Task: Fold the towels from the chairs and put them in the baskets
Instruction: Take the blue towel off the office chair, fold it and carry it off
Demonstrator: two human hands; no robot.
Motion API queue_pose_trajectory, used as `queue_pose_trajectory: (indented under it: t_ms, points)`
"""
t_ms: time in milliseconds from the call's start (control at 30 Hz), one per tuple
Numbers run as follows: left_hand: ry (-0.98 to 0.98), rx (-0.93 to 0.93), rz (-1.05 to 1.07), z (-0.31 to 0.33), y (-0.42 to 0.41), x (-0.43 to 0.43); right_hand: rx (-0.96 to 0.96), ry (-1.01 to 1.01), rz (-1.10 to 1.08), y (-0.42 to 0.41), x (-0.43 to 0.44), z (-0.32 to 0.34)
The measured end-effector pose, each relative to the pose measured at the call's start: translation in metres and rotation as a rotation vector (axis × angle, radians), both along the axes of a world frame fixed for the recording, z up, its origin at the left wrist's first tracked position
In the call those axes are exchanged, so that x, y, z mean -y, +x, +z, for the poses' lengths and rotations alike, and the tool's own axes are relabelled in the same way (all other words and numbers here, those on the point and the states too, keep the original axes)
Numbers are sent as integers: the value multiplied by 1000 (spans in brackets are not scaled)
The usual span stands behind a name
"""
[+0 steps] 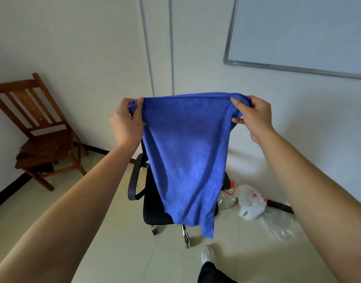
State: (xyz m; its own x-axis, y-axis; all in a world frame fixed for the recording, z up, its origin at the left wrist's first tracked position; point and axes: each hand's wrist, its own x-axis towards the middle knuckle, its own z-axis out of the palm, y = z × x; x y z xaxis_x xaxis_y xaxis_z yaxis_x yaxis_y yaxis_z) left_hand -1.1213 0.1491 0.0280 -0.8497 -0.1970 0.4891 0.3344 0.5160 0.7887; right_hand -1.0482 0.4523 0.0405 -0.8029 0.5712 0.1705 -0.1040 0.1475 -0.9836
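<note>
Blue towel (187,156) held up in air, hanging spread in front of black office chair (155,207). Left grip (126,121) pinching top left corner; right grip (255,117) pinching top right corner. Wooden chair (38,119) by left wall, brown cloth (41,152) on its seat. Plastic bag (251,203) on floor beside office chair.
</note>
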Motion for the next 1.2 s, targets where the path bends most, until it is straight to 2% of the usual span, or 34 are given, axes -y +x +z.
queue_pose_trajectory:
  t_ms: [133,267,433,667,833,1033,1200]
  points:
    - [55,-34,-21,2,-14,-5,-42,17,-21,-14,-3,4]
    - [35,72,-63,-4,-35,-15,22,75,-13,-36,-10,-2]
    - [38,191,-94,-2,-69,-32,32,32,-3,-69,-23,-4]
    - [82,118,-67,23,-88,-49,-34,-1,-13,-96,-36,16]
    - [70,90,-61,24,-74,-50,-21,23,-30,-84,-38,13]
    - [-43,165,69,-42,-23,-39,162,44,-56,-38,-25,-55]
    - [-146,319,36,-131,37,-21,373,55,-97,17,-3,-140]
